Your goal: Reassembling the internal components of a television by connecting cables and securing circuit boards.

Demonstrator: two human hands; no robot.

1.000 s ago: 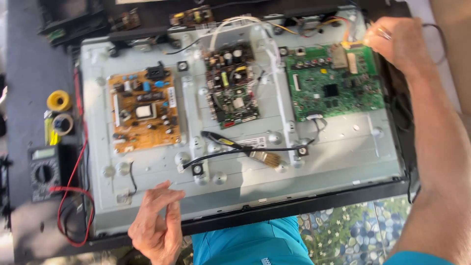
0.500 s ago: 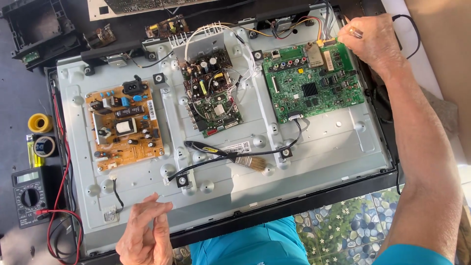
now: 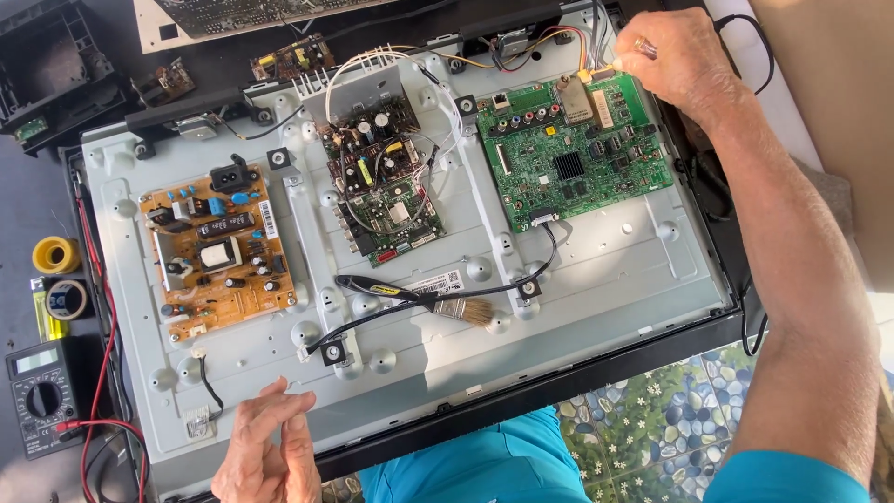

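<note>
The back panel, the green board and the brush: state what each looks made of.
Back panel: pale grey sheet metal by the look, matt, with pressed dimples and ribs.
Green board: likely laminate circuit board, glossy green coat, small soldered parts; the right hand touches its top edge.
Brush: dark glossy handle, perhaps plastic, metal ferrule, tan bristles.

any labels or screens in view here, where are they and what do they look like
Multimeter screen: far left, small grey-green rectangle on a dark meter.
White label strip: on the metal panel above the brush, tilted.
White sticker: right edge of the orange board, narrow, upright.
</note>
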